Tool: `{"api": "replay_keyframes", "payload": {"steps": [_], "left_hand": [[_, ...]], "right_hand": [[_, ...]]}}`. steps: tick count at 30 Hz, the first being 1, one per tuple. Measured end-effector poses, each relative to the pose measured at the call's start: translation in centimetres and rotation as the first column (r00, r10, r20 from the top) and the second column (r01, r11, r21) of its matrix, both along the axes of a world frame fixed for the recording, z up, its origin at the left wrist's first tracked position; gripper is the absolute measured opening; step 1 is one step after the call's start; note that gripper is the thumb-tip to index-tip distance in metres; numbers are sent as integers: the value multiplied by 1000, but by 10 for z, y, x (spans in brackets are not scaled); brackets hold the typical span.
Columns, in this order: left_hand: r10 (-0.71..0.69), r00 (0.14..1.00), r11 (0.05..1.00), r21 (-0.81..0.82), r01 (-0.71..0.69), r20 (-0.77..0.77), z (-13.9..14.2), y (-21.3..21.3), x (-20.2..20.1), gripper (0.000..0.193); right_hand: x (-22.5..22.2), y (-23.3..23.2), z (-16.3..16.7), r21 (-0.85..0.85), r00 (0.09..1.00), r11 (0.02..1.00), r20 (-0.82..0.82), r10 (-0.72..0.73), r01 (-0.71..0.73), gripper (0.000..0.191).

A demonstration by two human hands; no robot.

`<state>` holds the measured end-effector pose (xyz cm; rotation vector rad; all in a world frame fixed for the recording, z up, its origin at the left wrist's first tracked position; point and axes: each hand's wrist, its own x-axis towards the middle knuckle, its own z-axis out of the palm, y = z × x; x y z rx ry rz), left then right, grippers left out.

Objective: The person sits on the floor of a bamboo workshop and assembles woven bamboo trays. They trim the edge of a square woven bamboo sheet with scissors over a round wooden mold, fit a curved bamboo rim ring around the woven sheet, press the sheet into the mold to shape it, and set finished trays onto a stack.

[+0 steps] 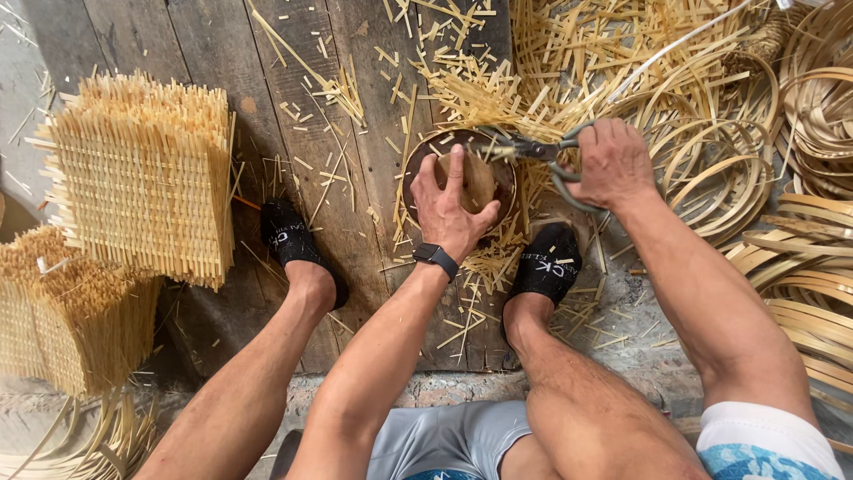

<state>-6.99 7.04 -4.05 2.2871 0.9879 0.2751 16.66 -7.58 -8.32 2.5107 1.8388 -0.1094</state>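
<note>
Seen from above, a seated person's bare legs are reaching forward onto dark wooden floorboards (222, 53), each foot in a black slipper: the left slipper (289, 236) and the right slipper (546, 260). Between the feet, the left hand (453, 206), wearing a black wristwatch (435, 258), is lying over a small round woven basket (459, 182), with fingers spread and pressing down on its middle. The basket's dark rim is showing around the hand. Just beyond and to the right, the right hand (609, 164) is wrapping closed fingers around the grey handles of large shears (533, 151), whose blades are meeting the basket's far edge; whether they are cutting is hard to tell. Short cut strips are littering the boards around the basket, leaving little bare floor near it. At the left edge, stacks of square woven mats (142, 178) are standing well apart from the hands. At the far right, coiled bamboo hoops (729, 169) are crowding the floor.
</note>
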Motion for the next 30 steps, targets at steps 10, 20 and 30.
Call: {"api": "replay_keyframes", "payload": {"steps": [10,20,30], "left_hand": [[-198,975,980,-18,197,-104,7,23,-18,115],[-427,893,904,-85,419,-144,20,34,-10,98],[164,879,946,-182,-269,-447,16,22,-5,87]], "right_hand": [[6,0,-17,-287,991,954,-82,-110,82,41],[-7,18,-4,-336,991,940,-103,-89,50,39],[-20,-35,-17,-426,472,579,-336,-815,696,69]]}}
